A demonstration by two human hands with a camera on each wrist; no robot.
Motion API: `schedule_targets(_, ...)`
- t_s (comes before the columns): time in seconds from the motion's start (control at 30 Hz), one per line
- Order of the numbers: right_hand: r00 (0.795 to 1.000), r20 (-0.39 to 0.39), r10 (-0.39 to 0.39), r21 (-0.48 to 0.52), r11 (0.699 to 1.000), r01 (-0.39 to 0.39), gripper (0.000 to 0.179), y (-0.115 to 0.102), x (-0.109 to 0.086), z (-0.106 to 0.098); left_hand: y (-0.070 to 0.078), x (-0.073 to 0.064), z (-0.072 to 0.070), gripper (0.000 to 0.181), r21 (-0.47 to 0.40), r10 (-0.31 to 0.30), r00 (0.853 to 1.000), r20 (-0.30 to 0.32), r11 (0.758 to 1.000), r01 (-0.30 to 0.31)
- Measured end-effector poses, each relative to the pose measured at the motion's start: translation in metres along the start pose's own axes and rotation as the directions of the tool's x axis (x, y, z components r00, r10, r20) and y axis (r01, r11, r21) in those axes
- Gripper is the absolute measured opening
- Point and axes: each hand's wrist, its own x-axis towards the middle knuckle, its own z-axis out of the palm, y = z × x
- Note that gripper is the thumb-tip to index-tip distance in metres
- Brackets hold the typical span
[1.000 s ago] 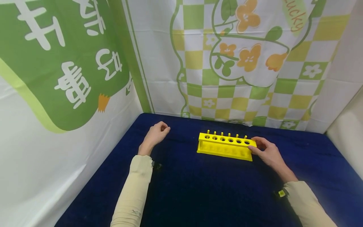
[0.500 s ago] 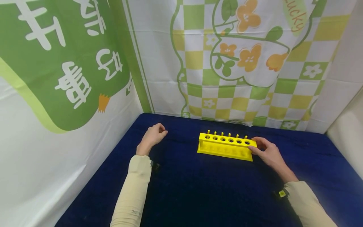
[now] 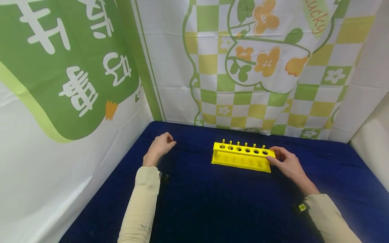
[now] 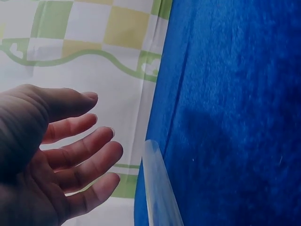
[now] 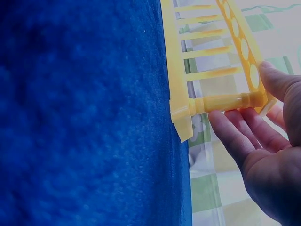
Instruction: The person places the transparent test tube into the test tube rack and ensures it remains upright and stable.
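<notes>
A yellow test tube rack [image 3: 242, 163] stands upright on the dark blue cloth, with a row of round holes along its top board and pegs behind. My right hand [image 3: 287, 164] holds the rack's right end, thumb at the top board's front edge. In the right wrist view, the fingertips [image 5: 218, 117] touch the end post of the rack [image 5: 175, 61]. Left of the rack, my left hand [image 3: 159, 146] hovers with loosely curled fingers; in the left wrist view its thumb and fingers stand apart. A clear, tube-like thing [image 4: 160, 188] shows beside that hand; whether they touch I cannot tell.
The blue cloth [image 3: 212, 202] covers the table. A patterned curtain [image 3: 209, 81] hangs behind its far edge, and a green and white one [image 3: 121, 125] borders the left side.
My left hand has drifted left and slightly down, away from the rack. The right hand and the rack have stayed in place.
</notes>
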Motion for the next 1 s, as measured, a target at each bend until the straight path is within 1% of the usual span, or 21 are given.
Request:
schedule_targets(0.4,1.000,0.001,0.002,0.004,1.000,-0.002,0.064,-0.001,0.000,0.000,-0.011,0.000,0.000,0.029,0.021,-0.052,0.999,0.008,0.998,0.052)
schedule_targets(0.63,1.000,0.000,-0.006,-0.007,1.000,0.006,0.063,-0.002,0.001,0.000,-0.016,0.002,0.000,0.027,0.019,-0.046,0.999,-0.002,0.999,0.046)
schedule_targets(1.0,1.000,0.005,-0.008,0.007,1.000,0.007,0.063,-0.001,0.000,0.001,-0.028,0.010,0.006,0.024,0.048,-0.071,0.997,-0.001,0.996,0.071)
